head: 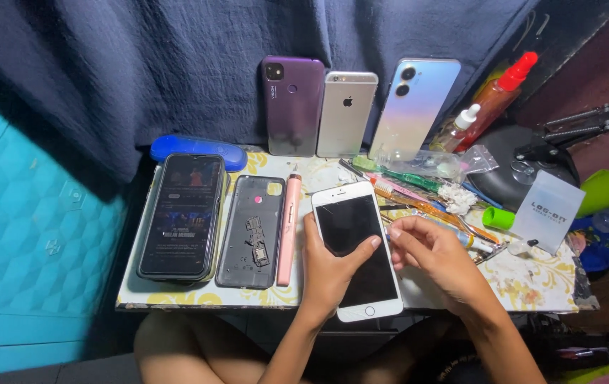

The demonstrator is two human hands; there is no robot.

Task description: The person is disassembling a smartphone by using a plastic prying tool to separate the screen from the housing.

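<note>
My left hand (329, 274) holds a white smartphone (355, 249) with a dark screen, thumb laid across the glass. It lies at the front edge of a small table (525, 284). My right hand (432, 256) rests at the phone's right edge, fingertips touching its side, holding nothing that I can see. Left of the phone lie a pink pen-shaped tool (288, 227), a dark phone back cover (251, 231) with small parts on it, and a black phone (183, 213) with a lit screen.
Three phones lean against a dark blue cloth at the back: purple (292, 105), silver (346, 114), pale blue (414, 107). Toothbrushes and tools (418, 192) clutter the right side, with a red-capped spray bottle (493, 99), a white packet (548, 212), a blue case (198, 149) and green cups (603, 190).
</note>
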